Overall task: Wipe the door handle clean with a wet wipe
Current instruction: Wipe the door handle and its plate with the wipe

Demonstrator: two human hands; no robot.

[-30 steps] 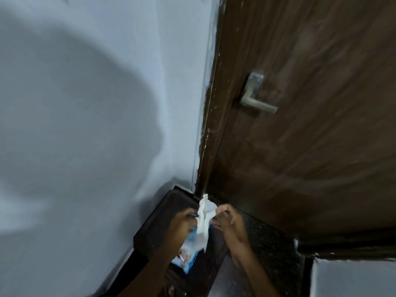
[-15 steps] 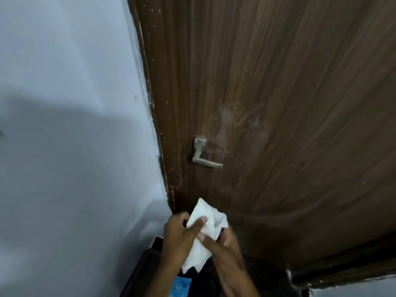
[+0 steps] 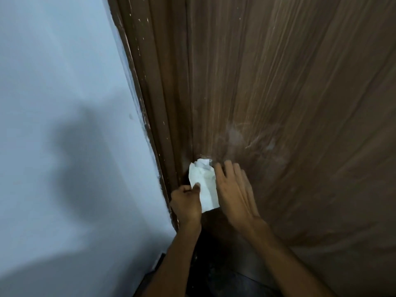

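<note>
A dark brown wood-grain door (image 3: 289, 103) fills the right side & top of the view, w/ pale scuffs or smears on the panel just above our hands; a plain bluish-white wall (image 3: 64, 103) fills the left, meeting a brown door frame (image 3: 154, 103) flecked w/ white paint chips along its edge. A soft shadow falls across the wall. Low down between our forearms the scene is too dark to read. Our left hand (image 3: 186, 202) is closed, pinching the lower edge of the white wet wipe (image 3: 203, 183) w/ thumb & fingers. Our right hand (image 3: 233, 194) is spread wide & flat, fingers together, beside the wipe & close to the door, holding nothing. The wipe is draped at the spot where the door handle should sit; the handle itself is hidden under it, so we can't confirm contact. Risks, as we judge: the pinch is light, so the wipe may slide off or bunch up & clean only part of the handle; pressing down may work the latch & swing the door; a wet wipe may drip or smear the already marked panel.
</note>
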